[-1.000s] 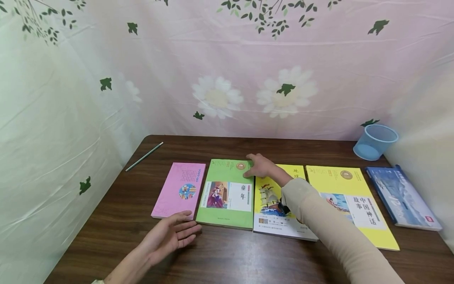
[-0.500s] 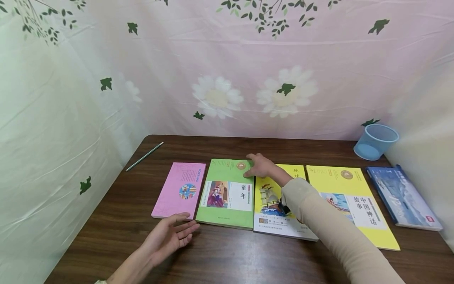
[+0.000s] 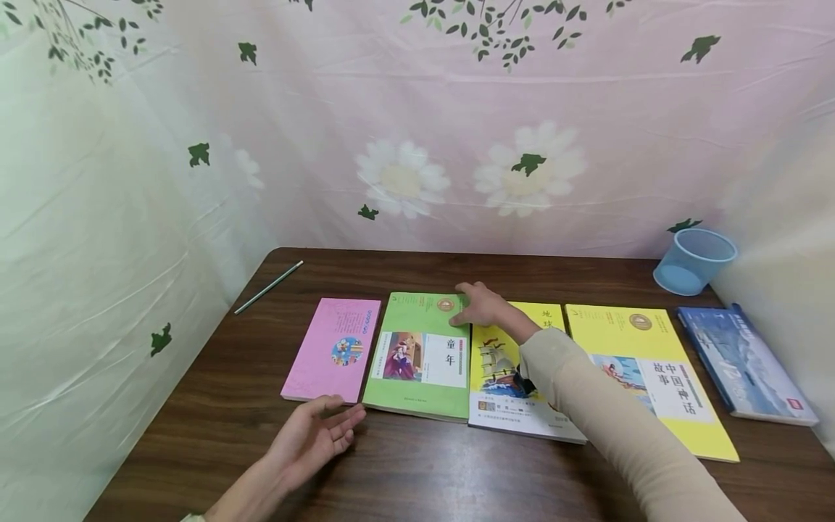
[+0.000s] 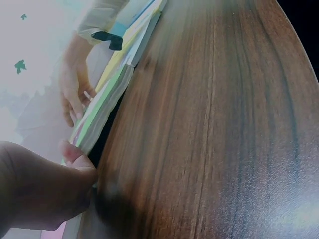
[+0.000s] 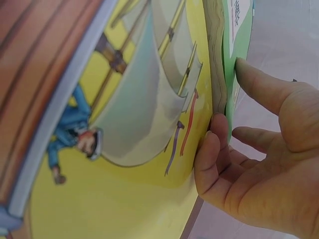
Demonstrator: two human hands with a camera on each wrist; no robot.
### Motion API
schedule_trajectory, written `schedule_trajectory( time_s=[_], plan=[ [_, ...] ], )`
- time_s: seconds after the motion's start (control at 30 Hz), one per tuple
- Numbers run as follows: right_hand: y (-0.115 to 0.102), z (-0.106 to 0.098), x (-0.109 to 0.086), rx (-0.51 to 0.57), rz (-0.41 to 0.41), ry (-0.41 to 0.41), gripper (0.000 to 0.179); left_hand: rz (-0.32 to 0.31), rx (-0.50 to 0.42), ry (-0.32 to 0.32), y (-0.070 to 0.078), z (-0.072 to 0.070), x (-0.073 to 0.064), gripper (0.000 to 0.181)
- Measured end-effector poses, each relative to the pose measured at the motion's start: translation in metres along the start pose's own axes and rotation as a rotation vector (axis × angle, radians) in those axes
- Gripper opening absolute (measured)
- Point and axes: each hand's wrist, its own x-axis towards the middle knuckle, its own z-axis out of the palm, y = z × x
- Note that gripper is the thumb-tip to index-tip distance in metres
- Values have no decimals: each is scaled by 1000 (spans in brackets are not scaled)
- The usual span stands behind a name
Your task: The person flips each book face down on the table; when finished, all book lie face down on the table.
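On the wood table (image 3: 417,471), the green book (image 3: 417,355) lies flat, long axis running away from the person. Right hand (image 3: 481,304): bent fingers and thumb grip its far right corner. Left hand (image 3: 313,438): fingers half-spread, holding nothing, beside its near left corner.

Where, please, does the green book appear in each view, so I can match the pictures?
Head: the green book lies below centre, between the pink book and the yellow ship book.
Left wrist: the green book slants through the upper left, nearly edge-on.
Right wrist: the green book is at upper right, reaching the top edge.
Shared landmark: the right hand, visible in all three.
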Motion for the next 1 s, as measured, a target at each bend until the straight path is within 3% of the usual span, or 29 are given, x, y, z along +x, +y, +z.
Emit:
schedule_trajectory(
  time_s=[0.53,0.73,1.0],
  plan=[
    [5,0,-1,9,6,16,86,36,-7,-15,-6,7,7,12],
    [4,0,-1,26,3,8,86,110,182,49,-9,15,11,9],
    [3,-1,-1,61,1,5,87,210,361,193,-5,32,14,38]
  ],
)
